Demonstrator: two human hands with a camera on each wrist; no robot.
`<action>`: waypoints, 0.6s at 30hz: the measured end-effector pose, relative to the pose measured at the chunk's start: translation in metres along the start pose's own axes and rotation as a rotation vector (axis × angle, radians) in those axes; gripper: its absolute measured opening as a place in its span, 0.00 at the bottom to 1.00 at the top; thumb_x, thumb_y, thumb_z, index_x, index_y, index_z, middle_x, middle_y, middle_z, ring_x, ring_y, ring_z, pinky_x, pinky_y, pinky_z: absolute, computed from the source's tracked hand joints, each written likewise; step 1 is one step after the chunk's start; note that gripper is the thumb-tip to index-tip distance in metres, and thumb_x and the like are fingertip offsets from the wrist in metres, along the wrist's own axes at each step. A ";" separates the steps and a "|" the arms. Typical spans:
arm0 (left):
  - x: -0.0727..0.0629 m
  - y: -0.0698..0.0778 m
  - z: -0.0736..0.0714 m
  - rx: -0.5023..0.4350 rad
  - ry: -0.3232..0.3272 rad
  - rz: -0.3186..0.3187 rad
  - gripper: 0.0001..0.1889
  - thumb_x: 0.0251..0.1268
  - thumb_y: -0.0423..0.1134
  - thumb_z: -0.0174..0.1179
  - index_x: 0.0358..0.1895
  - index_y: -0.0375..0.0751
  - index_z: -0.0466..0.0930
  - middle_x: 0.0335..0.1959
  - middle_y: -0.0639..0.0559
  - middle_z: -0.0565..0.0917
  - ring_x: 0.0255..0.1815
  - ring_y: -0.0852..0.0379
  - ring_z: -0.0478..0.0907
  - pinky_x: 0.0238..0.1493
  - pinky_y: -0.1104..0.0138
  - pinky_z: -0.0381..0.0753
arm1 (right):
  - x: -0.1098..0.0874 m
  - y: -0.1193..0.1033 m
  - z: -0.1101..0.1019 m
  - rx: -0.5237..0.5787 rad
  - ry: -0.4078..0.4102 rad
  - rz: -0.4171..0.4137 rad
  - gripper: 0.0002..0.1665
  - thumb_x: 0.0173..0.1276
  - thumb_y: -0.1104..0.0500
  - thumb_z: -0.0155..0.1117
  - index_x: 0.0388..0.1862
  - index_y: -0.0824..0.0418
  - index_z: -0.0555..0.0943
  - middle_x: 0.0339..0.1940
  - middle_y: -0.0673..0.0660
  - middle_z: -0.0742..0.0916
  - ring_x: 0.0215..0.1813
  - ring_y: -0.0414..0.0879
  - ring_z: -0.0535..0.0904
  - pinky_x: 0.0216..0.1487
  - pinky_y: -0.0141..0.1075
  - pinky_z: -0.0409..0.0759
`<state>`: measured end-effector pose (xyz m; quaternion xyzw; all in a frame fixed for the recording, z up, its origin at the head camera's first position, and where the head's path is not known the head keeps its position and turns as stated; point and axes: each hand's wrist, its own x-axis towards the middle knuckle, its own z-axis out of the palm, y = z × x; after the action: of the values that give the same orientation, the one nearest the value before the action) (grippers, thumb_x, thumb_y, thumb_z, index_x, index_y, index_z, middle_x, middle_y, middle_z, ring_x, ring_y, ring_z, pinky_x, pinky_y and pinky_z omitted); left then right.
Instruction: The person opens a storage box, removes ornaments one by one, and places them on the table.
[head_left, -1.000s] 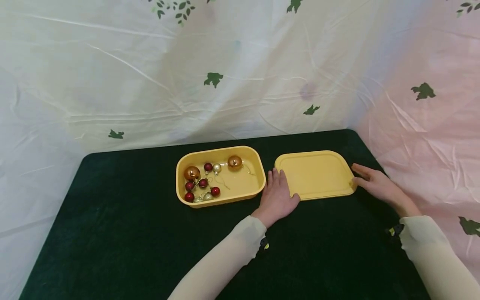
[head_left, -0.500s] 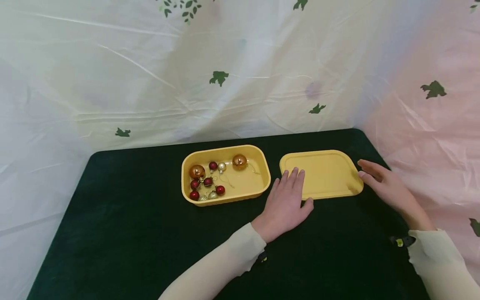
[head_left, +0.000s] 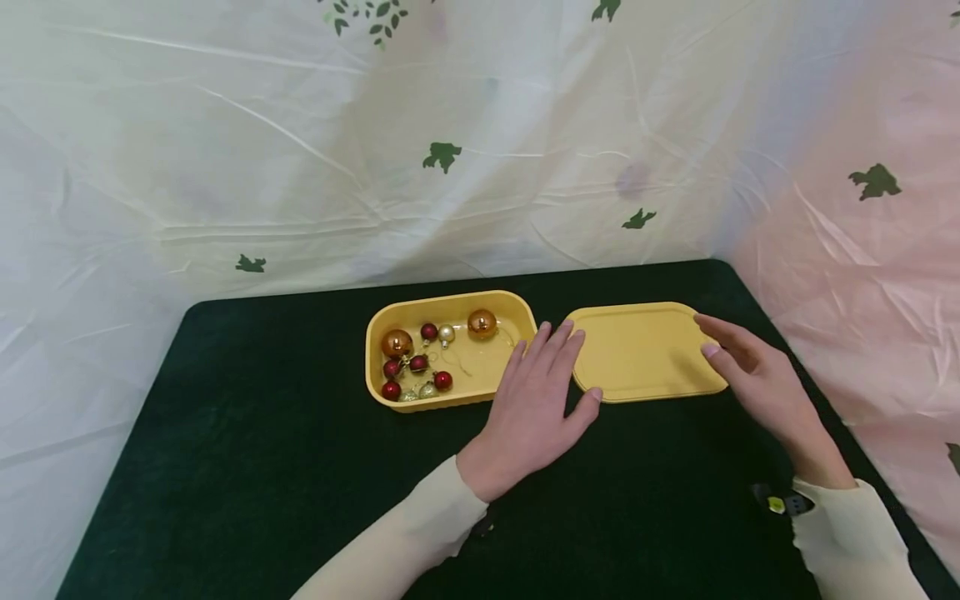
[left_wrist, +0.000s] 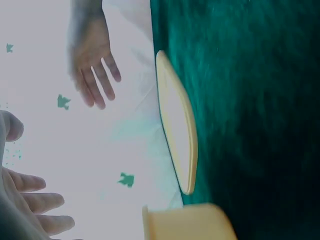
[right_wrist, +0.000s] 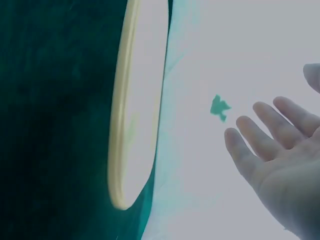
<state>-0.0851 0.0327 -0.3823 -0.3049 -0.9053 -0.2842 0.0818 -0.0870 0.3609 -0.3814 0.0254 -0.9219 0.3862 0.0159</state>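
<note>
In the head view a yellow rectangular box (head_left: pixel 480 385) with rounded corners stands on the dark green table, holding several small Christmas baubles (head_left: pixel 417 363) in red, gold and silver. Its matching flat yellow lid (head_left: pixel 648 354) lies just to the right. My left hand (head_left: pixel 528 408), fingers straight and spread, is raised in front of the gap between box and lid, overlapping the box's right end. Above the lid's right end hovers my right hand (head_left: pixel 761 387), fingers loosely extended. Both wrist views show the hands off the lid, holding nothing.
Dark green cloth (head_left: pixel 247 467) covers the table. A pale curtain (head_left: pixel 300 150) with green bird prints hangs right behind its far edge, and a pinkish one (head_left: pixel 862 275) borders the right side.
Both hands have lifted off the lid. The left hand rose and then shifted left toward the box; the right hand came up over the lid's right end. Box and lid stayed put.
</note>
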 end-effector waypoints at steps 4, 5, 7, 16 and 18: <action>-0.009 -0.011 -0.013 -0.008 0.051 -0.010 0.37 0.79 0.60 0.49 0.81 0.43 0.59 0.84 0.47 0.55 0.84 0.43 0.50 0.80 0.42 0.51 | -0.003 -0.012 0.010 0.027 0.015 -0.025 0.31 0.83 0.49 0.55 0.81 0.49 0.67 0.79 0.59 0.73 0.72 0.46 0.72 0.52 0.13 0.66; -0.011 -0.014 -0.016 -0.009 0.067 -0.011 0.37 0.78 0.59 0.50 0.81 0.43 0.60 0.84 0.46 0.55 0.84 0.43 0.50 0.80 0.42 0.51 | -0.004 -0.015 0.012 0.034 0.019 -0.033 0.30 0.83 0.49 0.55 0.81 0.48 0.68 0.78 0.58 0.73 0.70 0.39 0.73 0.53 0.13 0.67; -0.015 -0.019 -0.022 0.000 0.096 -0.008 0.37 0.78 0.59 0.51 0.81 0.42 0.60 0.84 0.44 0.55 0.84 0.41 0.50 0.80 0.42 0.50 | -0.005 -0.021 0.017 0.056 0.026 -0.050 0.29 0.83 0.51 0.56 0.80 0.47 0.69 0.78 0.55 0.74 0.65 0.28 0.71 0.54 0.13 0.68; -0.034 -0.046 -0.045 0.068 0.169 -0.054 0.38 0.74 0.58 0.55 0.79 0.41 0.62 0.85 0.43 0.52 0.85 0.40 0.46 0.79 0.38 0.49 | -0.005 -0.046 0.037 0.180 0.013 -0.170 0.29 0.82 0.57 0.57 0.79 0.48 0.69 0.76 0.52 0.75 0.69 0.31 0.72 0.61 0.17 0.71; -0.039 -0.054 -0.050 0.089 0.165 -0.078 0.38 0.75 0.59 0.54 0.80 0.41 0.61 0.85 0.43 0.51 0.85 0.40 0.44 0.79 0.38 0.48 | -0.004 -0.051 0.042 0.197 0.003 -0.198 0.30 0.81 0.58 0.58 0.79 0.48 0.69 0.76 0.51 0.75 0.70 0.33 0.71 0.63 0.19 0.71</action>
<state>-0.0870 -0.0504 -0.3785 -0.2410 -0.9184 -0.2707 0.1586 -0.0800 0.2954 -0.3751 0.1170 -0.8725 0.4715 0.0528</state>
